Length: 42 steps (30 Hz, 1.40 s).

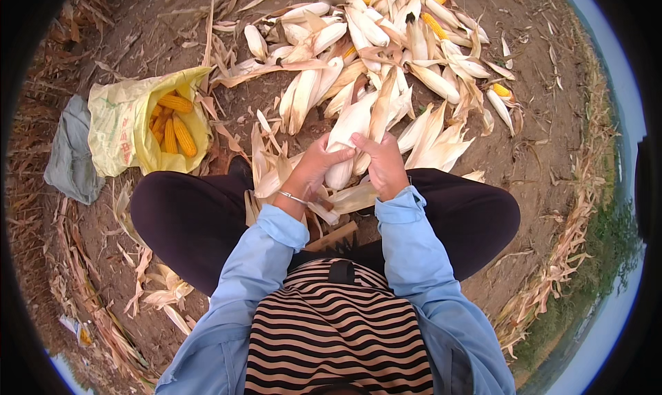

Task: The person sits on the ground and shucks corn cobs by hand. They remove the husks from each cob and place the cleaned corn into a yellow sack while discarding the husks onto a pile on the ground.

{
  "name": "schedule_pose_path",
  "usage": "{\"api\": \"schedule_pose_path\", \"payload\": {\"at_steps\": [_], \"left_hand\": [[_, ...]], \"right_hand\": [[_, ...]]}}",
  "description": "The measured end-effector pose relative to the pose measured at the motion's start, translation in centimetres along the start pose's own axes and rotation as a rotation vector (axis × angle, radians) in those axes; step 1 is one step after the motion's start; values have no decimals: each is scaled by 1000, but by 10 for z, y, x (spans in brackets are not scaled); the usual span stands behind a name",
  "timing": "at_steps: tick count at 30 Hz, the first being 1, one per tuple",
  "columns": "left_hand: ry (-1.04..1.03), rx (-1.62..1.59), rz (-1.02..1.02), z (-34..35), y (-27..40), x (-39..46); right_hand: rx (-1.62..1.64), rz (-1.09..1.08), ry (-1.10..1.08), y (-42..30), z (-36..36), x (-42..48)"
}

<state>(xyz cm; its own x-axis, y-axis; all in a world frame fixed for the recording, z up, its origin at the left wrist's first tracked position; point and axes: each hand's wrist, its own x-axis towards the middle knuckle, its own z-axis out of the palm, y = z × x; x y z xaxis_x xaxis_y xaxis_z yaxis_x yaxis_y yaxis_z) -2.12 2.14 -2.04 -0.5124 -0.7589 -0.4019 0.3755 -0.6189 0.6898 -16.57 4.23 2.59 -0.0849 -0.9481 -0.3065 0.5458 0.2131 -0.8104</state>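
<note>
Between my knees, both hands hold one ear of corn (351, 121) in its pale dry husk. My left hand (315, 167) wraps its left side, the thumb lying across the husk. From the right, my right hand (382, 162) grips the husk, thumb pressed against it near the left thumb. A browner strip of husk (384, 103) stands up beside the ear, above the right hand. No kernels show on this ear. Just beyond lies a heap of corn ears (367, 28), most in husks, with a few yellow kernels exposed.
To the left, a yellow woven sack (116, 121) lies with its mouth towards me, several bare yellow cobs (176, 131) inside. A grey plastic bag (75, 152) is beside it. Loose husks (439, 141) litter the brown soil (522, 188). Dry stalks (98, 297) border the left side.
</note>
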Motion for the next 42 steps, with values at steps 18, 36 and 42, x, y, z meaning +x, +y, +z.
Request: {"api": "schedule_pose_path", "payload": {"at_steps": [18, 36, 42], "left_hand": [[52, -450, 150, -9, 1, 7], [496, -387, 349, -12, -15, 22], [315, -402, 188, -8, -14, 17]], "right_hand": [[201, -162, 109, -16, -16, -6], [-341, -95, -128, 25, 9, -12], [15, -177, -60, 36, 14, -15]]}}
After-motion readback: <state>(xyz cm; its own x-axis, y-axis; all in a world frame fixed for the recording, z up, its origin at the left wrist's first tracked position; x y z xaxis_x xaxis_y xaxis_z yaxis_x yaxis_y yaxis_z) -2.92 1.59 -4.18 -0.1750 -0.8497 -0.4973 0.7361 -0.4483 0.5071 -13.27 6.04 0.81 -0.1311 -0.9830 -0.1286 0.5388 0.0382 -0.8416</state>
